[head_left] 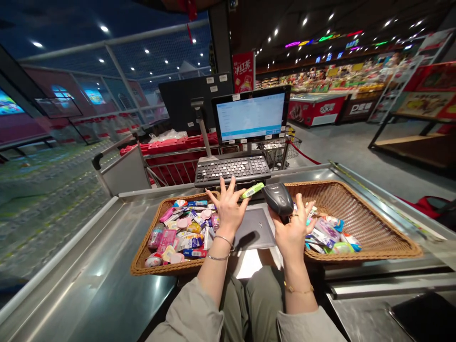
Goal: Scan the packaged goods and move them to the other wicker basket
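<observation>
My left hand (pixel 228 209) pinches a slim green packet (pixel 252 190) between thumb and a finger. Its other fingers are spread near the front edge of a black keyboard (pixel 233 169). A white barcode label shows on the packet. My right hand (pixel 292 233) grips a black handheld barcode scanner (pixel 279 199), whose head is close to the packet's right end. To the left, a wicker basket (pixel 145 244) is filled with small colourful packaged items. On the right, a second wicker basket (pixel 381 228) has fewer such items, gathered at its near left end, partly behind my right hand.
A lit monitor (pixel 251 117) stands behind the keyboard. Between the baskets lies a flat grey pad (pixel 254 228). The metal counter (pixel 96 285) runs along both sides. Beyond it are a shopping cart (pixel 171 168) and a red freezer (pixel 315 109).
</observation>
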